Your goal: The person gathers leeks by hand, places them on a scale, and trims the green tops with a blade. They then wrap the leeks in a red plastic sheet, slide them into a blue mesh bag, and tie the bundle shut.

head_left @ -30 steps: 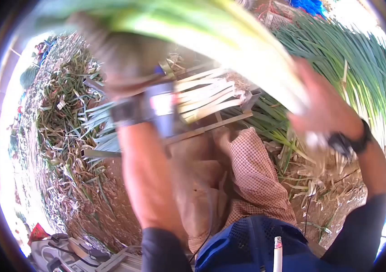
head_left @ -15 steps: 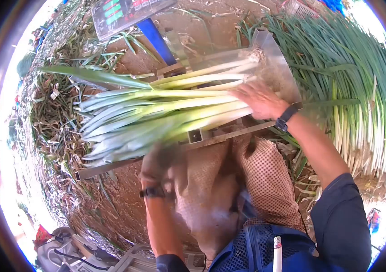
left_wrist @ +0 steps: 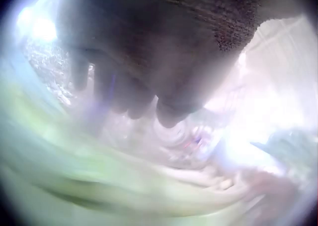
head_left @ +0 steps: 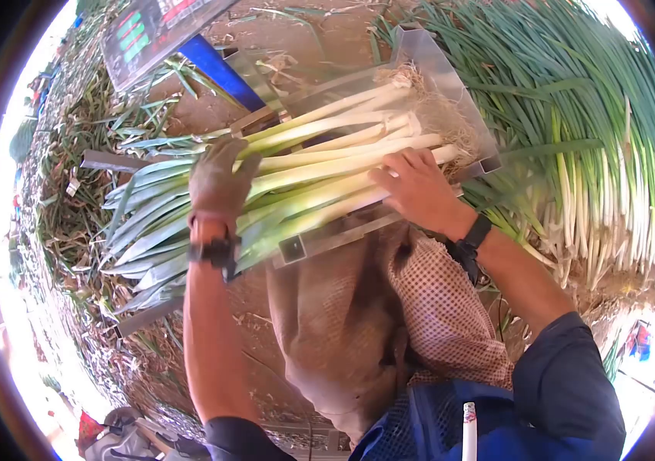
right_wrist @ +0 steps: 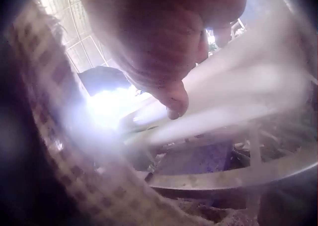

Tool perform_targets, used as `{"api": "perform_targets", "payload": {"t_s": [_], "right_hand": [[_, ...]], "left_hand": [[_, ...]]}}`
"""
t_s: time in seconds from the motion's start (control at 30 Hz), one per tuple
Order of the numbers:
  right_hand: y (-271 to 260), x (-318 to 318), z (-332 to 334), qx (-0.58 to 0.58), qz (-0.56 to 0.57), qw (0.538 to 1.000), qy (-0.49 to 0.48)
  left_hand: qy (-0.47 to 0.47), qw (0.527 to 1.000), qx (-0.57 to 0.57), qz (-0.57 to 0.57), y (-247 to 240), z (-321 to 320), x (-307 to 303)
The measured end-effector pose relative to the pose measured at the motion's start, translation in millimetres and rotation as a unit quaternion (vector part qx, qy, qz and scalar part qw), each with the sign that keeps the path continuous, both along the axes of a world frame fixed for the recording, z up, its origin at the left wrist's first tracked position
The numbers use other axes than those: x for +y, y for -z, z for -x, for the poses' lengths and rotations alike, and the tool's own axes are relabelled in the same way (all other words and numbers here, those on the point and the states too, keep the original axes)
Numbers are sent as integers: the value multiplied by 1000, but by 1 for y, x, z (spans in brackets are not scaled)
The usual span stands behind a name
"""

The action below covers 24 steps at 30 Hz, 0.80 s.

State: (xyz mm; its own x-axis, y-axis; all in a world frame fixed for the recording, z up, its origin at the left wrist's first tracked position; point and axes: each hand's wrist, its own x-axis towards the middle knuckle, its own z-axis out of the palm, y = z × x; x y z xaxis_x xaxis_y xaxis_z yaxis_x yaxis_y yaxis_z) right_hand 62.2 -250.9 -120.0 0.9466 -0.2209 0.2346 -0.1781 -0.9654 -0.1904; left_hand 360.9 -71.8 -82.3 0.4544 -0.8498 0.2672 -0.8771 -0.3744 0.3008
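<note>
A row of long green onions (head_left: 312,178) lies across a metal rack (head_left: 450,84), with leaves to the left and rooted white ends against the raised plate at the right. My left hand (head_left: 218,180), in a dark glove, rests over the leafy part with its fingers extended. In the left wrist view the gloved fingers (left_wrist: 141,104) hang above blurred stalks. My bare right hand (head_left: 423,192) lies on the white stalks near the roots, fingers spread over them. The right wrist view shows its thumb (right_wrist: 176,101) beside the pale stalks (right_wrist: 218,104).
A scale display (head_left: 154,34) on a blue post (head_left: 223,73) stands behind the rack. Many more green onions (head_left: 565,146) are piled at the right. Leaf scraps (head_left: 74,207) cover the ground at the left. Legs in checked cloth (head_left: 458,300) are close below the rack.
A second ago both hands carried onions above the rack; these now lie in the row. Since half a second ago, my left hand has moved from the rack's near edge up onto the leaves.
</note>
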Motion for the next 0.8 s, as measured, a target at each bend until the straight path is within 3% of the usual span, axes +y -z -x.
{"api": "perform_targets", "payload": {"t_s": [0.07,0.2,0.3,0.4,0.53,0.67,0.77,0.8], "right_hand": [[4,-5,4,-6,-8,1000,-2],[17,-21,13,-27,-77,997,5],[30,-28,18,-44,-108,993,4],[43,-27,18,-56,-149,987,12],[47,-31,7,-65,-174,983,4],[35,-31,5,-69,-192,979,16],[12,-16,-14,-188,-165,967,50],[15,-17,-24,-143,-140,978,60]], "left_hand": [[30,979,-192,-65,25,-29,-6],[-90,967,-22,-236,8,-23,-1],[-132,951,-88,-266,1,14,14],[-188,952,-127,-204,34,28,22],[-191,951,-38,-238,49,4,18],[-186,950,-35,-247,57,-5,16],[-183,946,-64,-260,60,-6,18],[-158,948,-54,-272,65,-14,22]]}}
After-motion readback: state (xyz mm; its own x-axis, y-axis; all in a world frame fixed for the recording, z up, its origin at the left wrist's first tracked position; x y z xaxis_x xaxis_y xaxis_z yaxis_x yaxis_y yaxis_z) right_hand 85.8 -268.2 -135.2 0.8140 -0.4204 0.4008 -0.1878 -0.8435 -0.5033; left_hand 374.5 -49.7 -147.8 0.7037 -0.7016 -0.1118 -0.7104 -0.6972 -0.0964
